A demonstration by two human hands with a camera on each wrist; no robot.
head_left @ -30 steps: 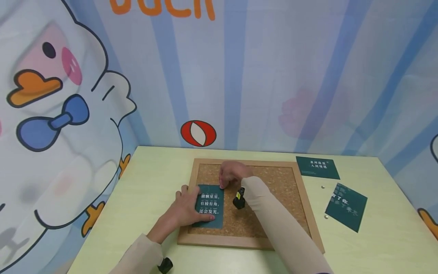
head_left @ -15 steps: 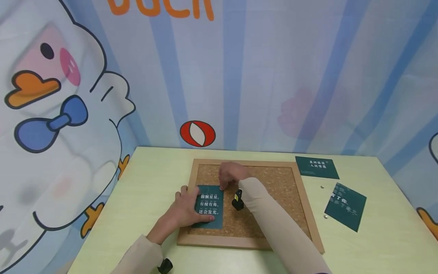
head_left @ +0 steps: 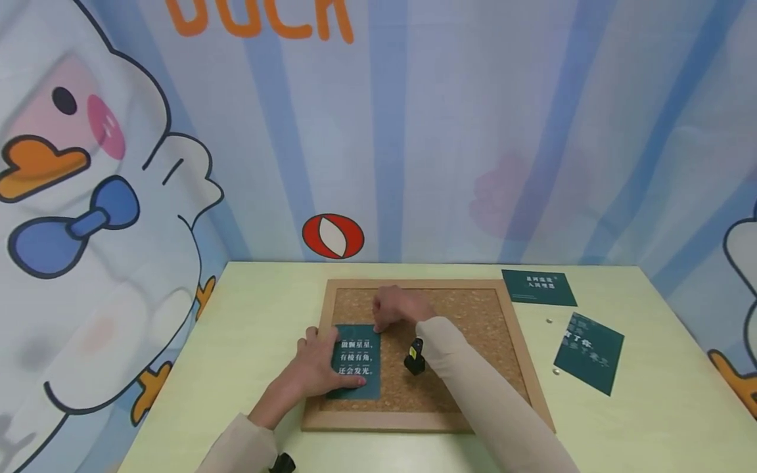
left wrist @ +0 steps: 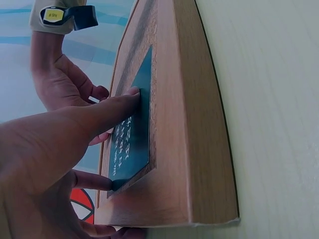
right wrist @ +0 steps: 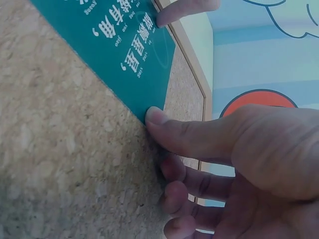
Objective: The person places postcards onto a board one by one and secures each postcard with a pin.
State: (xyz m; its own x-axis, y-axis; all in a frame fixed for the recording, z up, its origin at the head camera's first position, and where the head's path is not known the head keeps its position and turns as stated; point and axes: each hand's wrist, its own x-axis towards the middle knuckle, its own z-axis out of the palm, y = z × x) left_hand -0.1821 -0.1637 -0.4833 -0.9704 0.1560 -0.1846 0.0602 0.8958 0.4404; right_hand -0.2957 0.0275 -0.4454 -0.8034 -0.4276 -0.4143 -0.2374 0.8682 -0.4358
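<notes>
A dark green card (head_left: 355,389) with white characters lies on the left part of a wood-framed cork board (head_left: 458,391). Spread over its left side, my left hand (head_left: 317,368) rests its thumb on the lower part and a fingertip at the upper left corner. My right hand (head_left: 402,307) is at the upper right corner. In the right wrist view its thumb (right wrist: 187,134) lies straight with the tip pressed on that corner, and the other fingers (right wrist: 199,209) are bent loosely beside it, over the cork. Anything under the thumb tip is hidden.
Right of the board, two more green cards lie on the pale table (head_left: 266,295): one at the back (head_left: 539,289), one nearer (head_left: 591,358). Two small shiny round pieces (head_left: 549,321) sit near them. A printed cloth backdrop (head_left: 437,131) rises behind the table.
The head view has shifted slightly, so the whole scene sits a little lower and further left. Both hands stay at the same places on the card.
</notes>
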